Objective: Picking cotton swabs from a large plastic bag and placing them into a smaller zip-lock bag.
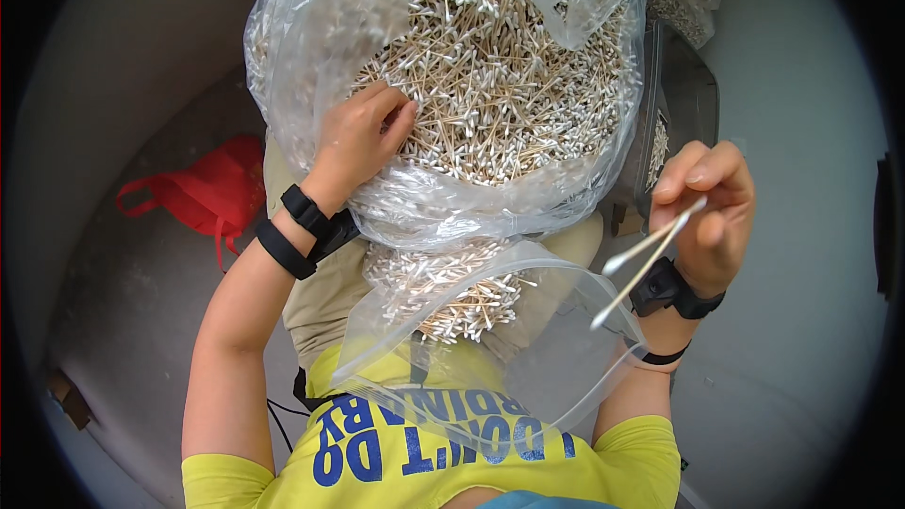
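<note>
A large clear plastic bag (pixel 443 217) in front of me holds a heap of cotton swabs (pixel 500 85). My left hand (pixel 363 132) reaches over the bag's left side, its fingers curled down at the heap; what lies in them is hidden. On the right, my right hand (pixel 707 207) is raised with bent fingers around two cotton swabs (pixel 650 259), which slant down to the left. Closer to my body, an open clear zip bag (pixel 566 339) lies across my lap, with many cotton swabs (pixel 462 302) at its far end.
Behind the large bag on the right stands a dark clear-walled bin (pixel 693 85) with some swabs inside. Another filled clear bag (pixel 674 0) sits at the far right. A red bag (pixel 203 188) lies on the floor to the left. Pale walls curve around both sides.
</note>
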The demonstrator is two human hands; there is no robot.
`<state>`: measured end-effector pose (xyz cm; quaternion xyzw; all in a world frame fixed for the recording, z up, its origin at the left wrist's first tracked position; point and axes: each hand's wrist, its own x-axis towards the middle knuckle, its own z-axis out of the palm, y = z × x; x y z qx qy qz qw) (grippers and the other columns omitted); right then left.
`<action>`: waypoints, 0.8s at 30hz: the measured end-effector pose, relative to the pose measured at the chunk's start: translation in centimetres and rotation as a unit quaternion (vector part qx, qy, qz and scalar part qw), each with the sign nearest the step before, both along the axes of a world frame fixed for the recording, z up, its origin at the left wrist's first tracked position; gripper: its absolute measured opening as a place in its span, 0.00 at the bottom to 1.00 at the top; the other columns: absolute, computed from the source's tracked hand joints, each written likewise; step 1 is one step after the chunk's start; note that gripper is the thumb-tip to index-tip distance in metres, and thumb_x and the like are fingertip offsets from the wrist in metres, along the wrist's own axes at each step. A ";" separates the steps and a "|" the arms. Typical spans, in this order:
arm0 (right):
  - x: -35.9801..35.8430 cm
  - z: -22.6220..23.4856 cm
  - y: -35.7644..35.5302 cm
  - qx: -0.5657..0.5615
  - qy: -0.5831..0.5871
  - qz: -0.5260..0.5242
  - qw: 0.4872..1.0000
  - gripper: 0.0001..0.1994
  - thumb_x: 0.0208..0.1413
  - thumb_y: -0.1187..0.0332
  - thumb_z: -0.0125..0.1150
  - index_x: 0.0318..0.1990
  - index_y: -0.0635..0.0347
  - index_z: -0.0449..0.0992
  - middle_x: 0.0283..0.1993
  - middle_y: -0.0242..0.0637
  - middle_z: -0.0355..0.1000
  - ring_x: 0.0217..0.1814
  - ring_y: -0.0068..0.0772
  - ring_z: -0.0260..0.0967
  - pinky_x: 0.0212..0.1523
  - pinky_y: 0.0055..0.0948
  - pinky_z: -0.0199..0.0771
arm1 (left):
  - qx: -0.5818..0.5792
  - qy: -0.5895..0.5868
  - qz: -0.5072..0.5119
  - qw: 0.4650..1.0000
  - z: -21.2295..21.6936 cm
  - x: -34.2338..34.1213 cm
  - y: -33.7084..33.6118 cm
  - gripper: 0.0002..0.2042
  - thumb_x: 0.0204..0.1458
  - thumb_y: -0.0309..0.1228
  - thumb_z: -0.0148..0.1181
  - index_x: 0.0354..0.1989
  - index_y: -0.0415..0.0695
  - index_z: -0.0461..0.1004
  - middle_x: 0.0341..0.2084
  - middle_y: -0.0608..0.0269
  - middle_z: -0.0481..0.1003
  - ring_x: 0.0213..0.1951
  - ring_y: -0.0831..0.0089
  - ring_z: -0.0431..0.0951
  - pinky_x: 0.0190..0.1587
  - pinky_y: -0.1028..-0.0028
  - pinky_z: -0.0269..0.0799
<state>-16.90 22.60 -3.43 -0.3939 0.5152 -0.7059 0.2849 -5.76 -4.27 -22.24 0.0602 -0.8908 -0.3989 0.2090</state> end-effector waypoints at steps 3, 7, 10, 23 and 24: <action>0.5 0.2 -1.5 0.138 0.027 -0.088 0.986 0.12 0.60 0.71 0.63 0.49 0.69 0.74 0.41 0.44 0.77 0.37 0.24 0.75 0.36 0.20 0.76 | -0.005 0.004 0.003 1.000 0.1 0.2 -0.1 0.08 0.57 0.31 0.60 0.30 0.39 0.76 0.24 0.57 0.72 0.22 0.61 0.72 0.26 0.68 0.66; -2.8 -7.4 -3.9 0.356 0.147 -0.188 0.904 0.12 0.56 0.73 0.65 0.47 0.64 0.77 0.42 0.37 0.77 0.37 0.24 0.74 0.36 0.24 0.75 | -0.010 0.007 0.008 1.000 0.0 0.1 -0.2 0.08 0.57 0.31 0.60 0.30 0.39 0.76 0.24 0.58 0.72 0.22 0.62 0.72 0.26 0.68 0.66; -4.4 -13.2 -5.5 0.394 0.261 -0.208 0.856 0.12 0.52 0.74 0.66 0.45 0.62 0.78 0.42 0.38 0.77 0.36 0.29 0.75 0.37 0.29 0.75 | -0.005 0.003 0.006 1.000 0.0 -0.1 0.1 0.08 0.56 0.31 0.60 0.30 0.39 0.76 0.24 0.58 0.72 0.22 0.62 0.73 0.26 0.68 0.66; -8.2 -14.6 -4.5 0.358 0.094 -0.230 0.900 0.06 0.56 0.75 0.65 0.39 0.67 0.80 0.32 0.32 0.78 0.35 0.20 0.75 0.36 0.21 0.76 | -0.001 0.010 0.010 1.000 -0.2 0.0 0.0 0.08 0.56 0.31 0.60 0.29 0.39 0.76 0.24 0.58 0.73 0.23 0.61 0.73 0.27 0.67 0.67; -8.1 -14.0 -4.0 0.358 0.095 -0.231 0.899 0.06 0.56 0.75 0.65 0.39 0.67 0.80 0.32 0.32 0.78 0.35 0.20 0.75 0.36 0.21 0.76 | -0.003 0.006 0.011 1.000 -0.2 0.0 0.0 0.08 0.56 0.31 0.60 0.29 0.39 0.76 0.24 0.58 0.73 0.23 0.61 0.73 0.27 0.67 0.67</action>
